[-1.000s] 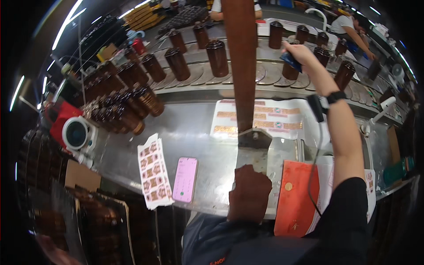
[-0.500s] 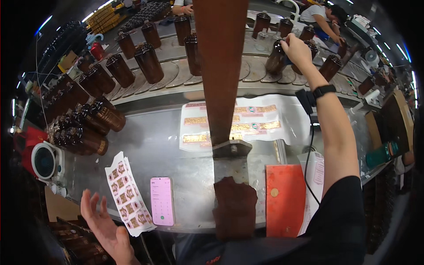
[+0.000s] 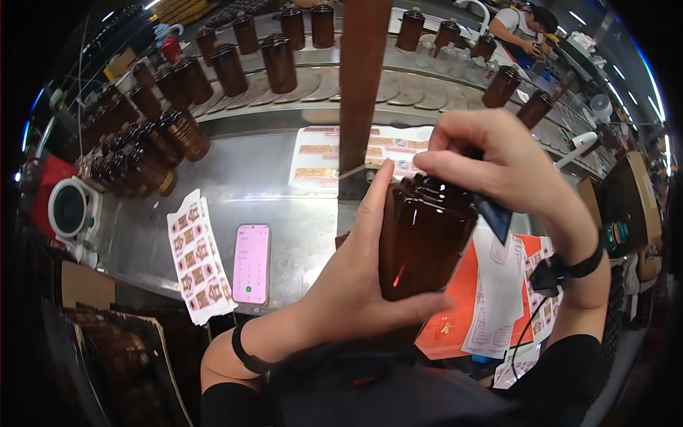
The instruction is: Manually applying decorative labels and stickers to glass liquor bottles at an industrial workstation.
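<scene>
A dark brown glossy bottle (image 3: 427, 238) is tilted close in front of my body. My left hand (image 3: 356, 270) wraps round its side, with the thumb low and the fingers up along the far left side. Over the bottle's top, my right hand (image 3: 491, 156) is closed at the neck, its fingertips partly hidden. A dark blue cloth-like piece (image 3: 494, 220) hangs below the right hand, against the bottle's shoulder; what holds it is hidden. Left of my left hand lie a phone (image 3: 252, 267) with a lit screen and a stack of printed label sheets (image 3: 198, 260).
A brown upright post (image 3: 357, 85) stands ahead. Behind the metal table (image 3: 235, 171), a conveyor (image 3: 313, 84) carries several brown bottles. More bottles (image 3: 142, 153) cluster at left. A gold label sheet (image 3: 316, 156), red folder (image 3: 455, 320) and papers (image 3: 494, 292) lie around. Another person (image 3: 523, 32) works far right.
My right hand has brought a bottle from the conveyor to in front of me. The left hand has come from beside the label sheets and closed round it. The view has shifted.
</scene>
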### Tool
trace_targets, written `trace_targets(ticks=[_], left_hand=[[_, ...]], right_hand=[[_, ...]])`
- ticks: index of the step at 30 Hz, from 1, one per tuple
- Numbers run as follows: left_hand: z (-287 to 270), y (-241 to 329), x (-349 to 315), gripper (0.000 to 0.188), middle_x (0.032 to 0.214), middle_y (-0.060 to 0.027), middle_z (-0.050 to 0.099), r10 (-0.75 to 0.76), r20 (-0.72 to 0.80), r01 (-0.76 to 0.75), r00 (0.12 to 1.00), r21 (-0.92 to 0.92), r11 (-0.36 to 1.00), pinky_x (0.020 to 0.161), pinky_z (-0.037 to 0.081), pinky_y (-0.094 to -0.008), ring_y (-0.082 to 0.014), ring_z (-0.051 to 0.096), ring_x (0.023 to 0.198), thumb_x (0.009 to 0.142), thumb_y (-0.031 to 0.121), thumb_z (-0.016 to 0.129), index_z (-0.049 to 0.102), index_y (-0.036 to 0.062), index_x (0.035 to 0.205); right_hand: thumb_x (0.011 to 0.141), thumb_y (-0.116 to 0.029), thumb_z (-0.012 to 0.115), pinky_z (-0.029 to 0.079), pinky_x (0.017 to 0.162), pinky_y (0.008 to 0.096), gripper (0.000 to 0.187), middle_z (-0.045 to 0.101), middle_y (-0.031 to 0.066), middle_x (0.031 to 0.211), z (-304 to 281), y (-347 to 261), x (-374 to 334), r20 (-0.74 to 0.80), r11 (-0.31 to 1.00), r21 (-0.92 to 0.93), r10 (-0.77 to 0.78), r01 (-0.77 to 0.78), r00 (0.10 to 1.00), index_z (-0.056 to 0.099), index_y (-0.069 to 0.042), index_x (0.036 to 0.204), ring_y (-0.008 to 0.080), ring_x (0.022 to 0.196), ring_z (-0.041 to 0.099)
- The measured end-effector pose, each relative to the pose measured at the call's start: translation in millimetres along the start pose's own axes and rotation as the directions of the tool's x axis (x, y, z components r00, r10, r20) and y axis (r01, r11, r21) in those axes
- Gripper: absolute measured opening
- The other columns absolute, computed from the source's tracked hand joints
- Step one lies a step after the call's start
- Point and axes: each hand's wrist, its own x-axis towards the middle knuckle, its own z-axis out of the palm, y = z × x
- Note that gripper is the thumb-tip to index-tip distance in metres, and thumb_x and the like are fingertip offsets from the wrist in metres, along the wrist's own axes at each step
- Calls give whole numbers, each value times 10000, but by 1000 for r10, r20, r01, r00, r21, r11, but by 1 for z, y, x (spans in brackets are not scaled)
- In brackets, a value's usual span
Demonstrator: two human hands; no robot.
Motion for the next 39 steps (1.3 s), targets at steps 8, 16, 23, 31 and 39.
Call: trace_targets(ticks=[8,16,23,31,39], left_hand=[[-21,-73,-39,614,1269,-142,548,-565,13,513,825,-436,739,973,463,-337,-179,554,1154,903,246,685,384,-11,1373],[-22,-94,-31,513,1223,-117,558,-613,42,493,789,-638,591,908,505,-321,-172,581,1079,933,201,617,390,8,1351],[-29,-103,-15,587,1298,-137,522,-641,98,586,761,-527,616,1026,428,-355,-200,533,1175,941,176,590,317,6,1433],[-56,-106,-47,767,1568,-230,210,-481,87,473,872,-402,784,1178,221,-405,-304,250,1453,967,193,566,96,-16,1536],[-64,-107,-65,651,1511,-185,353,-536,98,515,838,-463,721,1162,271,-411,-287,344,1406,964,178,571,258,-12,1503]], right_hand=[[958,-444,590,450,667,235,530,616,6,839,106,78,-8,399,737,456,331,-498,855,604,-14,1267,66,753,523],[948,-226,638,428,691,209,448,602,-38,856,125,90,-5,258,794,450,323,-409,911,557,9,1321,35,767,497],[937,-253,627,486,804,263,301,726,64,905,75,188,30,70,856,332,397,-396,915,728,22,1006,101,882,638],[667,-462,811,476,947,411,741,641,201,1201,61,306,91,-50,829,-462,329,-314,943,615,-81,1272,356,1109,607],[677,-582,796,492,890,365,747,688,171,1106,53,336,116,162,749,-438,609,-497,776,677,-38,1175,292,1037,646]])
